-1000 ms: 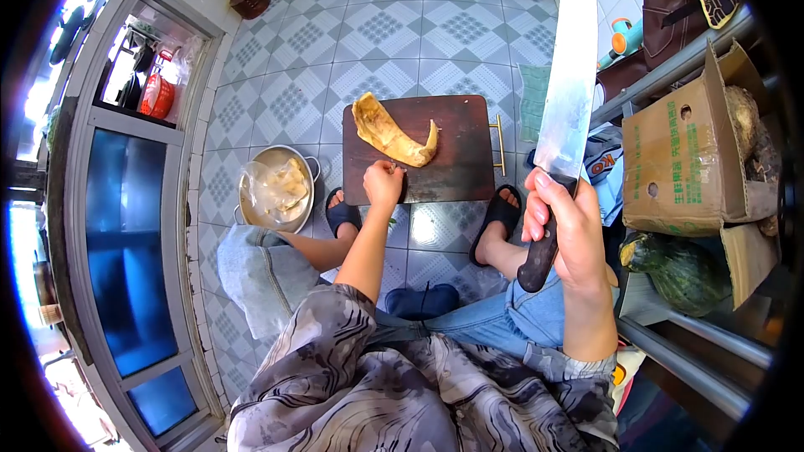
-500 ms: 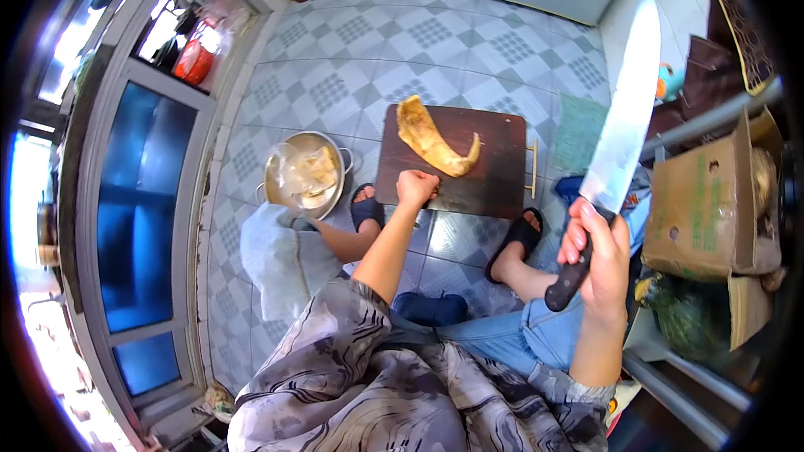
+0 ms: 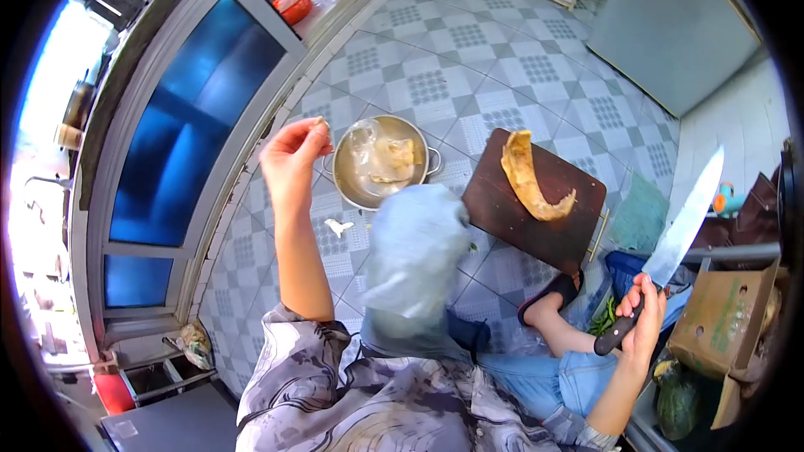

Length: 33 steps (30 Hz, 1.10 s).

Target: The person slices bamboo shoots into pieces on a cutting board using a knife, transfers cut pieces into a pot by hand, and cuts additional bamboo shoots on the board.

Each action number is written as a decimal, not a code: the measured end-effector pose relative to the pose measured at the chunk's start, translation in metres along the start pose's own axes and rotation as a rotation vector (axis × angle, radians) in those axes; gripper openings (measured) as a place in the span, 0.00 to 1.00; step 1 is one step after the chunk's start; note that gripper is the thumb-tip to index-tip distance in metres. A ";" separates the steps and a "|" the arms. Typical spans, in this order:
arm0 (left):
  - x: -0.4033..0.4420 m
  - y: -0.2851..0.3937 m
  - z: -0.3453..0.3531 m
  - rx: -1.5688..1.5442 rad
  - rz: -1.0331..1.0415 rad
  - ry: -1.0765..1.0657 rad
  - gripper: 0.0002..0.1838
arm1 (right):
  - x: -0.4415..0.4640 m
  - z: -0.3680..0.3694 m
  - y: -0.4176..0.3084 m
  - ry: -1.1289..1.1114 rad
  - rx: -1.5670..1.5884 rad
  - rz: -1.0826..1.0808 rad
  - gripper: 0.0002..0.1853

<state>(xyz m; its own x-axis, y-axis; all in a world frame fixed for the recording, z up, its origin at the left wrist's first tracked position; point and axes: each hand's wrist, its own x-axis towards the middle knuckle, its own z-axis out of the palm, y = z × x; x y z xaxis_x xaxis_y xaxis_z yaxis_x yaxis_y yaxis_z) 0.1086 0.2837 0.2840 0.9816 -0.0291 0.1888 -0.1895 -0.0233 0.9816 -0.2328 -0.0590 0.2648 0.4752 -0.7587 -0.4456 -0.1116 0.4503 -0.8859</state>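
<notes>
My right hand [image 3: 646, 314] grips the dark handle of a large kitchen knife [image 3: 685, 222], its wide blade pointing up at the right. My left hand [image 3: 291, 155] is raised beside the pot, thumb and fingers pinched together; a tiny bit may be at the fingertips, too small to name. A two-handled metal pot [image 3: 342, 176] stands on the floor, holding a clear plastic bag [image 3: 363, 146] and pale yellow pieces [image 3: 395, 161]. On the dark brown cutting board [image 3: 496, 192] lies a curved yellow-brown piece [image 3: 526, 180], like a strip of rind.
A white scrap [image 3: 338, 227] lies on the tiled floor near the pot. Light cloth [image 3: 414, 251] covers my left knee. At right are a cardboard box [image 3: 720, 310], a green squash-like vegetable [image 3: 677, 402] and a green mat [image 3: 640, 211]. A blue-paned door [image 3: 201, 125] stands left.
My view has turned left. My left hand has moved from the board's near edge to up beside the pot. The knife stays in my right hand, now lower and more tilted.
</notes>
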 end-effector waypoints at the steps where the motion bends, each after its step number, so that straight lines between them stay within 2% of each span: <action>1: 0.013 -0.035 -0.018 -0.006 -0.098 0.019 0.07 | 0.002 0.002 0.000 0.027 -0.008 -0.012 0.10; 5: 0.038 -0.215 -0.073 0.148 -0.473 0.047 0.12 | 0.018 0.000 0.005 0.084 -0.043 -0.029 0.11; 7: 0.039 -0.277 -0.081 0.165 -0.647 0.131 0.08 | 0.026 0.003 0.006 0.111 -0.063 -0.031 0.11; 10: 0.048 -0.364 -0.096 0.226 -0.731 0.161 0.06 | 0.032 0.011 0.009 0.136 -0.081 -0.037 0.11; 11: 0.052 -0.388 -0.100 0.394 -0.692 0.159 0.06 | 0.034 0.015 0.009 0.129 -0.064 -0.015 0.10; 12: 0.054 -0.401 -0.102 0.389 -0.696 0.155 0.06 | 0.035 0.018 0.009 0.121 -0.049 0.007 0.10; 14: 0.055 -0.418 -0.104 0.730 -0.535 0.197 0.07 | 0.037 0.023 0.010 0.113 -0.062 0.014 0.10; 24: 0.052 -0.372 -0.085 0.772 -0.561 0.322 0.08 | 0.045 0.036 0.014 0.120 -0.110 -0.006 0.11; 26: 0.057 -0.360 -0.075 0.833 -0.430 0.416 0.07 | 0.043 0.039 0.014 0.096 -0.123 0.010 0.11; 28: 0.074 -0.353 -0.066 0.748 -0.298 0.381 0.08 | 0.044 0.037 0.017 0.082 -0.134 0.015 0.12; 32: 0.112 -0.281 -0.014 0.483 0.159 0.125 0.09 | 0.037 0.043 0.012 0.071 -0.151 0.045 0.11; 33: 0.113 -0.240 0.010 0.479 0.204 0.025 0.09 | 0.036 0.042 0.012 0.043 -0.162 0.039 0.12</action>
<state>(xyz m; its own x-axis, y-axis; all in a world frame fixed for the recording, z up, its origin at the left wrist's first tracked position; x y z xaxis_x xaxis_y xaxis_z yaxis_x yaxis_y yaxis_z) 0.2645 0.2756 0.0691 0.9226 -0.0567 0.3816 -0.3612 -0.4747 0.8026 -0.1804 -0.0607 0.2434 0.4305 -0.7632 -0.4818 -0.2698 0.4006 -0.8756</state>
